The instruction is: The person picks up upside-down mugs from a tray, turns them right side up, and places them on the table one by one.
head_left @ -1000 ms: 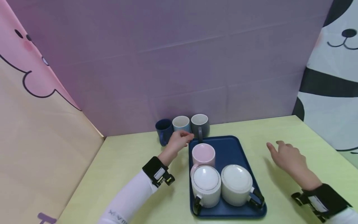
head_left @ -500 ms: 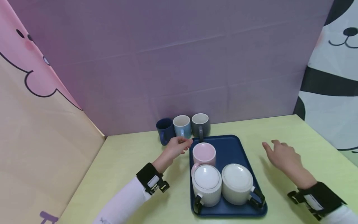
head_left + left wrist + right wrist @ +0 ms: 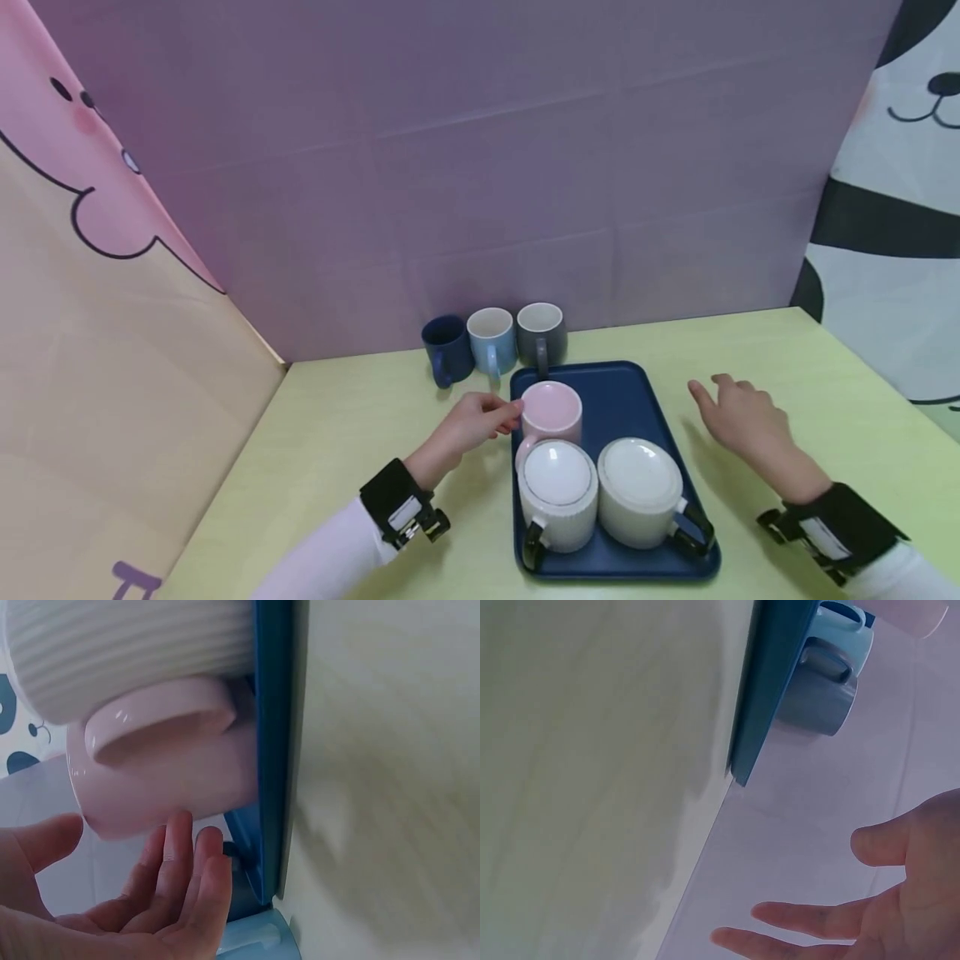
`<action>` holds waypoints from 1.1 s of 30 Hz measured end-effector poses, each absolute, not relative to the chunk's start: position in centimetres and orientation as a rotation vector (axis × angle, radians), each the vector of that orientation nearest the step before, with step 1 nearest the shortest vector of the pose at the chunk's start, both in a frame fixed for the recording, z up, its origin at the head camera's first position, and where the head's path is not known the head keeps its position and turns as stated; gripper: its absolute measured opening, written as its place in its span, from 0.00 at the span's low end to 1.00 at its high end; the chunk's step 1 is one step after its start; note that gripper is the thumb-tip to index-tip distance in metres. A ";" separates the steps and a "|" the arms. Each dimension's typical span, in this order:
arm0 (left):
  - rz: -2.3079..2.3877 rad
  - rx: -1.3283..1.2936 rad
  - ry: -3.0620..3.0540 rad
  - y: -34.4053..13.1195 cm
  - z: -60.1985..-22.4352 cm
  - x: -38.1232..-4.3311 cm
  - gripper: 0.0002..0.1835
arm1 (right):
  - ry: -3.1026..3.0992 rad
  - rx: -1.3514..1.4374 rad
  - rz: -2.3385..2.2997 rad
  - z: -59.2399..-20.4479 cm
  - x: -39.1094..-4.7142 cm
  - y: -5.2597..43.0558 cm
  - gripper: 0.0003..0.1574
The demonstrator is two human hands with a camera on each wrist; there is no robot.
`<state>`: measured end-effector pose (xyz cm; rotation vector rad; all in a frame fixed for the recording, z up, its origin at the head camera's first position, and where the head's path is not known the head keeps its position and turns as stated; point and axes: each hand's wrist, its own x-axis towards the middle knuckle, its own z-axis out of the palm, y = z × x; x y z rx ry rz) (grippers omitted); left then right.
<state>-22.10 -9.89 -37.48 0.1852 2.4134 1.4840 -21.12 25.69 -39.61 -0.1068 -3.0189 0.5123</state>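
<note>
My left hand (image 3: 474,423) is at the left side of a pink mug (image 3: 557,423), which stands upright at the left of a navy tray (image 3: 611,392). In the left wrist view, the thumb is right at the rim of the pink mug (image 3: 169,776) and the bent fingers are close along its side; its handle is turned away from them. Two upside-down white mugs, a ribbed one (image 3: 557,475) and a smoother one (image 3: 640,479), occupy the tray's near end. Right of the tray, my right hand (image 3: 746,421) hovers over the table with fingers spread, holding nothing.
Behind the tray, a dark blue mug (image 3: 448,346), a light blue mug (image 3: 492,337) and a grey mug (image 3: 546,337) line up upright against the purple backdrop (image 3: 480,167). Pale wood-look table (image 3: 337,433) surrounds the tray, with printed cloths on both sides.
My left hand has moved from near the light blue mug down toward me, to the pink mug's side. My right hand has drifted slightly left, toward the tray. The mugs have stayed put.
</note>
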 end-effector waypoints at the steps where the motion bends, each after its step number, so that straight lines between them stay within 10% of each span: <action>1: 1.473 0.192 2.419 -9.9 -37.5 -21.9 0.23 | -3.020 -0.103 0.516 -39.6 -21.1 25.6 0.49; 33: 1.391 0.316 2.416 -9.3 -38.0 -20.2 0.14 | -2.969 -0.007 0.533 -38.7 -22.0 21.9 0.43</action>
